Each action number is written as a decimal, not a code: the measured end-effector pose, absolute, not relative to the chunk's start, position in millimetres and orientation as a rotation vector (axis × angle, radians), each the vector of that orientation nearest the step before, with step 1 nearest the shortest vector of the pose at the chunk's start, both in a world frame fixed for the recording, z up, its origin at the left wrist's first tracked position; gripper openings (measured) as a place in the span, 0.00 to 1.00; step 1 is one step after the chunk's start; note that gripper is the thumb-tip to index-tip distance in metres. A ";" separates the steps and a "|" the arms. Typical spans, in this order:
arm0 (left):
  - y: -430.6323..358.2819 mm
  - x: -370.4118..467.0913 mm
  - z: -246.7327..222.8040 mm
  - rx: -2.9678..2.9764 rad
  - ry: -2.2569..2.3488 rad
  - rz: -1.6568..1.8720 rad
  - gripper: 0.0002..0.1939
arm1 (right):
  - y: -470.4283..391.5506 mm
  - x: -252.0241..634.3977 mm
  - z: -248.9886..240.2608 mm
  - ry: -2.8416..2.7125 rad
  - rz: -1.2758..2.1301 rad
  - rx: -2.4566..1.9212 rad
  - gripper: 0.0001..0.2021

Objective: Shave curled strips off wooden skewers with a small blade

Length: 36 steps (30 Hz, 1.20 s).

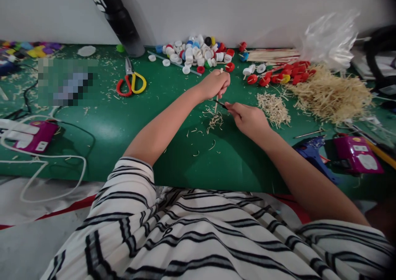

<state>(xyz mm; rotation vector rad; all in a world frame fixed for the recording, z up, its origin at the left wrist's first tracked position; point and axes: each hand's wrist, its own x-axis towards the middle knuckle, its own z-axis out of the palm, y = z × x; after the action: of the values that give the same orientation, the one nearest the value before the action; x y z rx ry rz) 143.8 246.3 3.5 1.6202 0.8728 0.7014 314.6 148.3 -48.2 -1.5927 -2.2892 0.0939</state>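
Note:
My left hand [214, 84] is closed round a thin wooden stick [216, 106], which points down toward the table. In my right hand [250, 119] is a small dark blade [220, 103], probably a knife, and its edge meets the stick just below my left fingers. Most of the tool's handle is hidden in my grip. Curled wood shavings [214, 121] lie on the green table [185, 160] right under the stick. A pile of short wood pieces [274, 109] sits to the right of my right hand.
Bottle caps [198, 53] are heaped behind my hands. Red caps on sticks [291, 71], a big shavings heap [334, 92] and a plastic bag [329, 41] stand right. Scissors [131, 82] and a black bottle [120, 22] are left. A blue glue gun [315, 154] lies near right.

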 end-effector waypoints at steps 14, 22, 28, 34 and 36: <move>250.3 144.5 -3.9 1.619 0.882 0.759 0.18 | 145.0 318.7 -52.5 -2.240 0.209 -1.613 0.18; 253.9 148.2 -11.5 1.694 0.902 0.776 0.17 | 141.1 320.0 -53.6 -2.213 0.223 -1.633 0.18; 252.5 154.9 -16.8 1.775 0.814 0.744 0.17 | 140.2 311.6 -46.4 -2.215 0.139 -1.656 0.18; 252.7 151.9 -12.5 1.751 0.833 0.709 0.15 | 135.8 310.2 -50.2 -2.241 0.115 -1.712 0.18; 256.1 148.0 -12.9 1.713 0.860 0.730 0.15 | 132.3 312.1 -54.6 -2.296 0.070 -1.722 0.18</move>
<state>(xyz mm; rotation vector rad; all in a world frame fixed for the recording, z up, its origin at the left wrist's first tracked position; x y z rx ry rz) 148.0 256.1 -12.9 1.7125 0.8604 0.7299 312.1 132.3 -54.6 -1.7220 -2.2962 0.0705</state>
